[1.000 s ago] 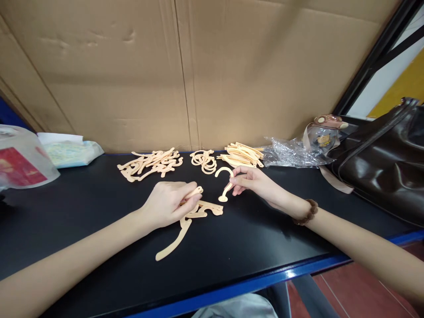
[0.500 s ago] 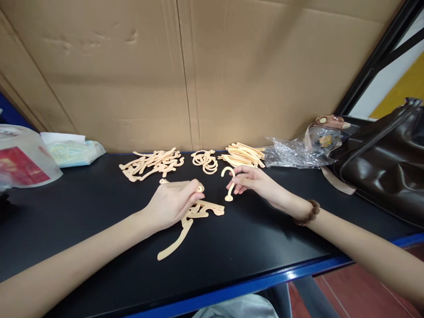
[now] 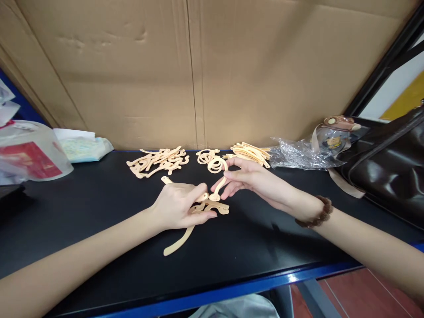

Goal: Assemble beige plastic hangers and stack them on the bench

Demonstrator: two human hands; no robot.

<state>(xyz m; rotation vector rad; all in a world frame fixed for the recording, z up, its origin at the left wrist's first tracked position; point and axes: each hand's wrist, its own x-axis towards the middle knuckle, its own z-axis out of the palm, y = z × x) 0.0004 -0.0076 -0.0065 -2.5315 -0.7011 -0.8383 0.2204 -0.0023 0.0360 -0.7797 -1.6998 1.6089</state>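
Note:
My left hand [image 3: 180,205] is closed around a pale hanger arm [image 3: 166,180], whose holed ends stick out on both sides of the fist. In my right hand [image 3: 243,179] is a cream hanger hook [image 3: 222,179], pinched by its curved stem. The hook's round base is right beside the inner end of the hanger arm; whether they touch I cannot tell. Under and beyond my left hand lie more hanger pieces [image 3: 221,206], partly hidden by it. One long curved piece [image 3: 179,244] points toward the near edge of the table.
Along the back of the black table [image 3: 132,274] are a pile of hanger arms [image 3: 157,161], several loose hooks [image 3: 207,157] and a stack of thin strips [image 3: 251,152]. Clear plastic wrap [image 3: 291,153] and a dark bag [image 3: 391,172] stand right; a white container [image 3: 36,150] and tissue pack [image 3: 84,148] left.
My right hand has brought the hook left, up to the piece in my left hand. My left thumb has stretched out away from the fingers. The view has shifted slightly.

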